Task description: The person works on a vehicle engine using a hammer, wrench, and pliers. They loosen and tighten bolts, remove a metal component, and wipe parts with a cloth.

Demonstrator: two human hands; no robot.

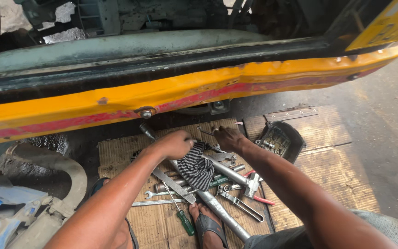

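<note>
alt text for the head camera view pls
A person's left hand grips a striped rag while the right hand reaches among wrenches and tools on cardboard, below a vehicle's yellow and red body edge.

Single head view, looking steeply down, close over cardboard mat (328, 138), vehicle sill (162, 92) ahead

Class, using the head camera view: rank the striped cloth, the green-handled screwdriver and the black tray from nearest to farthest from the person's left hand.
1. Striped cloth: held in the left hand, hanging below it.
2. Green-handled screwdriver: lower down on the cardboard, beside the sandalled foot.
3. Black tray: far right, beyond the right hand.
</note>
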